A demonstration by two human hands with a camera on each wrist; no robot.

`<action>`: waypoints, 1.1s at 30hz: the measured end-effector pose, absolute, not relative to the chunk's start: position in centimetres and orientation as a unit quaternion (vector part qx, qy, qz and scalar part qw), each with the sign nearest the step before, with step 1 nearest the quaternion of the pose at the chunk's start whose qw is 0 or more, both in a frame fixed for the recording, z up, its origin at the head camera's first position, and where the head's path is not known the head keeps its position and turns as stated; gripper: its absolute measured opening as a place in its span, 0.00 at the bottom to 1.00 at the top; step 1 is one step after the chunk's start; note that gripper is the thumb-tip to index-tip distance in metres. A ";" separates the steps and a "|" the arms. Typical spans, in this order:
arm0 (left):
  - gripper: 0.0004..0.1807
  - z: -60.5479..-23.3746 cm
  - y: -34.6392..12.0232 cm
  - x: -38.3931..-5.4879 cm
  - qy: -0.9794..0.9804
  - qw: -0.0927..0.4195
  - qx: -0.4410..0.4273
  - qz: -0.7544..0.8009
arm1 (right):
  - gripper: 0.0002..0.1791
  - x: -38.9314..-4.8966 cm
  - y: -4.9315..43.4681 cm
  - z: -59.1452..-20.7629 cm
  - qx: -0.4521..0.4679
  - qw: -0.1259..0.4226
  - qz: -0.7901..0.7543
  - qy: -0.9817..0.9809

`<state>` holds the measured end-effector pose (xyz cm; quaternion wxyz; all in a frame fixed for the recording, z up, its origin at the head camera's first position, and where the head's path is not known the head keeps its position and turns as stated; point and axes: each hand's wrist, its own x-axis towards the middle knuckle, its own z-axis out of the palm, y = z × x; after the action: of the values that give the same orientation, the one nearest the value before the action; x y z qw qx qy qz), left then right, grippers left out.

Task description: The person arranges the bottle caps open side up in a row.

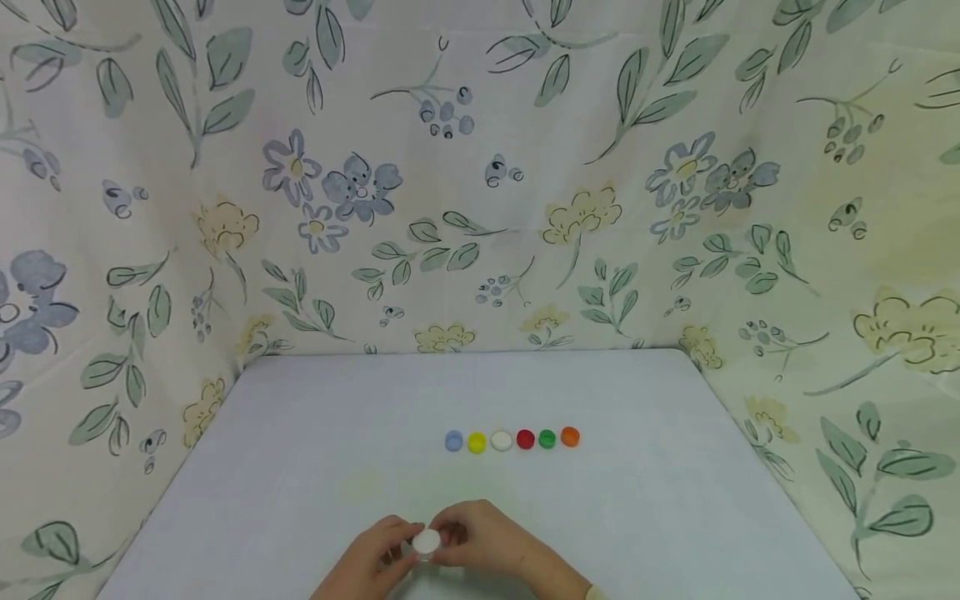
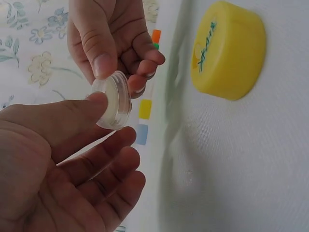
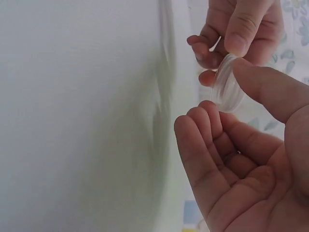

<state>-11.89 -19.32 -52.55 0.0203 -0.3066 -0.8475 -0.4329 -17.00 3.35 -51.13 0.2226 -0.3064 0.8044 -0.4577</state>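
Note:
A small round clear plastic container [image 1: 427, 542] with ridged sides and a white disc-shaped face is held between both hands, near the front of the table. My left hand [image 1: 375, 557] pinches it from the left, thumb [image 2: 72, 113] pressed on its face. From the other side my right hand [image 1: 483, 543] grips its edge between thumb and fingers. Seen in the right wrist view, the container [image 3: 228, 87] is tilted on edge between the two thumbs, and the right hand's other fingers [image 3: 203, 154] are spread loosely below it.
Beyond the hands, a row of round caps lies on the white table [image 1: 315, 433]: blue [image 1: 453, 441], yellow [image 1: 477, 442], white [image 1: 501, 441], red [image 1: 525, 439], green [image 1: 547, 438], orange [image 1: 570, 437]. The left wrist view shows a yellow round object [image 2: 231, 50] with dark writing. Floral cloth [image 1: 480, 167] hangs behind.

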 end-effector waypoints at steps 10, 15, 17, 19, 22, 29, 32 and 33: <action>0.16 -51.4 -18.5 -11.7 -0.867 0.032 -0.232 -0.441 | 0.15 -17.1 3.4 -50.5 -0.289 0.224 -0.466 0.806; 0.11 -51.2 -17.5 -12.1 -0.872 0.064 -0.143 -0.464 | 0.17 -17.4 3.0 -50.5 -0.249 0.218 -0.504 0.798; 0.12 -51.0 -17.1 -12.2 -0.869 0.051 -0.105 -0.480 | 0.17 -17.5 2.8 -50.5 -0.226 0.219 -0.524 0.792; 0.14 -50.8 -16.9 -12.5 -0.864 0.034 -0.079 -0.496 | 0.17 -17.6 2.7 -50.3 -0.211 0.219 -0.544 0.782; 0.16 -50.6 -16.8 -13.0 -0.851 -0.001 -0.060 -0.522 | 0.17 -17.7 2.6 -50.2 -0.184 0.213 -0.573 0.770; 0.23 -50.3 -16.5 -14.7 -0.822 -0.050 -0.013 -0.567 | 0.19 -18.5 2.2 -49.8 -0.143 0.201 -0.584 0.774; 0.22 -50.2 -16.4 -15.6 -0.812 -0.059 0.019 -0.581 | 0.20 -19.2 1.9 -49.8 -0.126 0.196 -0.572 0.786; 0.21 -50.3 -16.4 -16.0 -0.809 -0.059 0.028 -0.584 | 0.20 -19.5 1.7 -49.9 -0.121 0.191 -0.569 0.790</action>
<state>-15.97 -16.37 -50.25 -0.0587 0.0280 -0.8091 -0.5840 -19.46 1.73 -49.87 0.1913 -0.1213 0.7905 -0.5691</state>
